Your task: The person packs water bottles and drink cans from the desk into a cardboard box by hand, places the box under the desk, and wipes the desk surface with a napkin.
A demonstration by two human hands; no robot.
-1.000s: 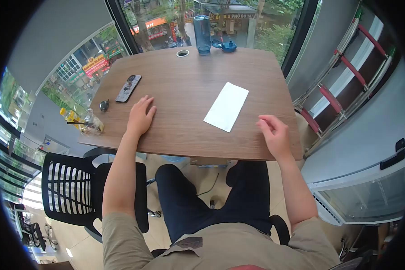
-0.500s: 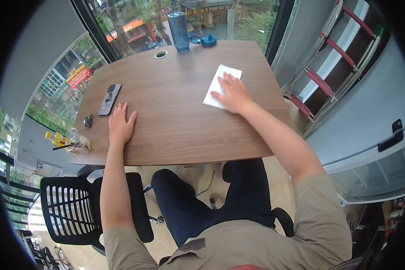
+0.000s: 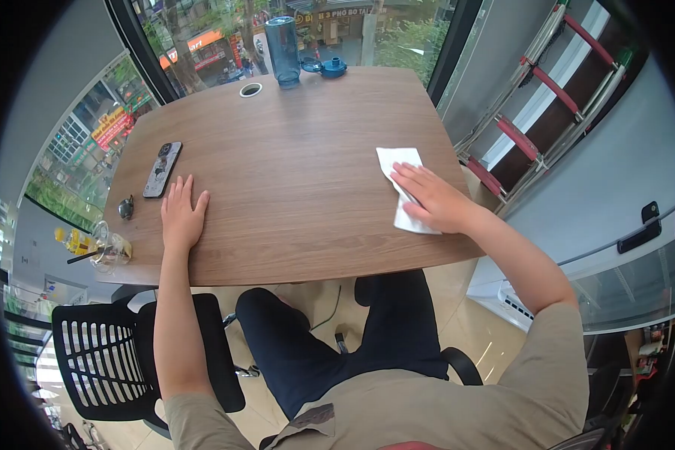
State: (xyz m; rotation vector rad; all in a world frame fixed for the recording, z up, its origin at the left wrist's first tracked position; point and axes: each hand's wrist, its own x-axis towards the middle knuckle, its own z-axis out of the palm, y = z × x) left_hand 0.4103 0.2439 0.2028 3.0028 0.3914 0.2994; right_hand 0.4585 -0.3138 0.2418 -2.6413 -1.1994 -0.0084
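My right hand (image 3: 433, 199) lies flat on a white paper tissue (image 3: 399, 157), pressing it to the wooden table (image 3: 300, 172) near the right edge. Part of the tissue is hidden under the palm, and its ends stick out above and below. On the left side of the table, my left hand (image 3: 182, 217) rests palm down with its fingers stretched out, holding nothing. Just beyond its fingertips lies a phone (image 3: 162, 170) with a patterned back. A small dark object (image 3: 126, 208), perhaps an earbud case, sits left of that hand.
A clear plastic cup (image 3: 112, 251) with a black straw and a yellow-capped bottle (image 3: 73, 240) stand at the left edge. At the back are a blue bottle (image 3: 283, 52), its lid (image 3: 333, 68) and a cable hole (image 3: 251, 90). A black chair (image 3: 105, 360) stands left, a ladder (image 3: 536, 112) right.
My right hand has slid the tissue toward me and to the right, and the tissue now looks bent. My left hand stays in place on the table while the view shifts slightly.
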